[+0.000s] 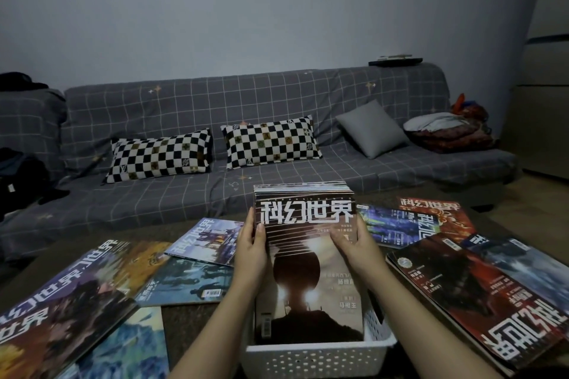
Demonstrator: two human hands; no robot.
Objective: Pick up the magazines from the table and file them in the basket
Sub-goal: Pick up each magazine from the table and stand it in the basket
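Note:
A white perforated plastic basket (314, 357) stands at the near middle of the table. Several magazines stand upright in it; the front one (308, 286) has a dark cover with a round silhouette and large white characters. My left hand (251, 251) grips the stack's left edge, thumb on the cover. My right hand (354, 248) holds the right edge, fingers spread over the front cover. More magazines lie flat on the table: a purple one (58, 301) and blue ones (184, 281) to the left, a dark red one (480, 295) and an orange one (437, 215) to the right.
The table (187, 323) is dark brown and mostly covered by magazines on both sides of the basket. Behind it stands a grey checked sofa (184, 191) with two checkerboard pillows (160, 155), a grey cushion (371, 128) and a heap of cloth (446, 132) at its right end.

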